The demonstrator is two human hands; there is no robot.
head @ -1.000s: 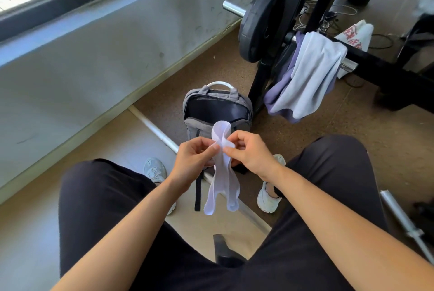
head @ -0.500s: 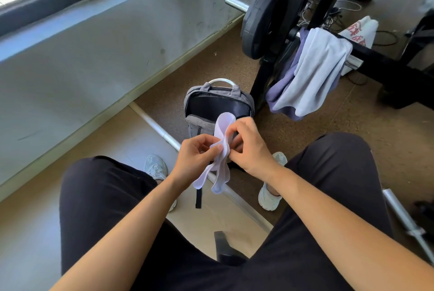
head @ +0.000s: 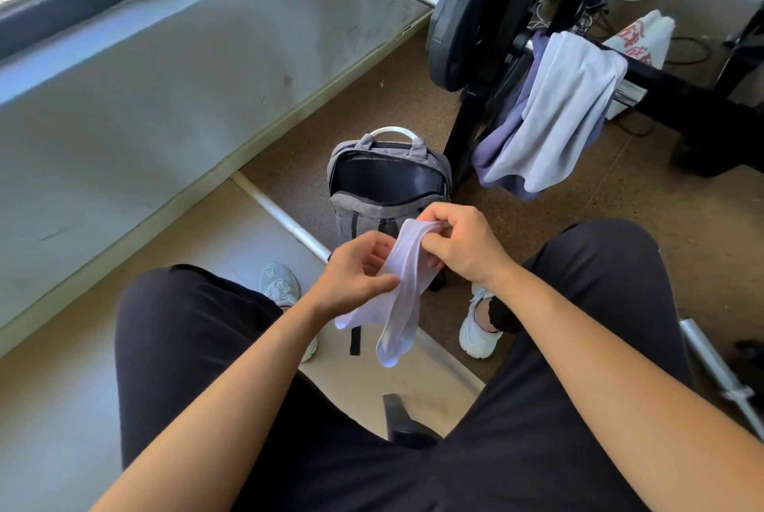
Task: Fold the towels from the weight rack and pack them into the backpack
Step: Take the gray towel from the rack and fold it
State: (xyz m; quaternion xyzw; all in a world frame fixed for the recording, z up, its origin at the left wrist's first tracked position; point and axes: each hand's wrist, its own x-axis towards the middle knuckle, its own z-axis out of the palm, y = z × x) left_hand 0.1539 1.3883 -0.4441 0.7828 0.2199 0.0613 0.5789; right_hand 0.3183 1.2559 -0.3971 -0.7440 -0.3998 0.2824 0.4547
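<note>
A small pale lilac cloth (head: 403, 284) hangs doubled between my hands, above my knees. My right hand (head: 459, 246) pinches its upper fold with curled fingers. My left hand (head: 357, 273) holds its middle between thumb and fingers. Its two loose ends dangle below. Just beyond my hands a grey backpack (head: 388, 180) stands on the floor with its main pocket unzipped and dark inside. On the black weight rack (head: 488, 98) to the right hang a pale grey towel (head: 566, 110) and a purple towel (head: 504, 135) under it.
A black weight plate (head: 467, 15) sits on the rack's bar beside the towels. A white pipe (head: 281, 218) runs along the floor by the grey wall on the left. A steel bar (head: 719, 371) lies at the right. My white shoes (head: 475, 329) flank the backpack.
My hands have turned the cloth from hanging upright to slanting down-left, and its top fold has flattened. The view has shifted slightly closer to the backpack.
</note>
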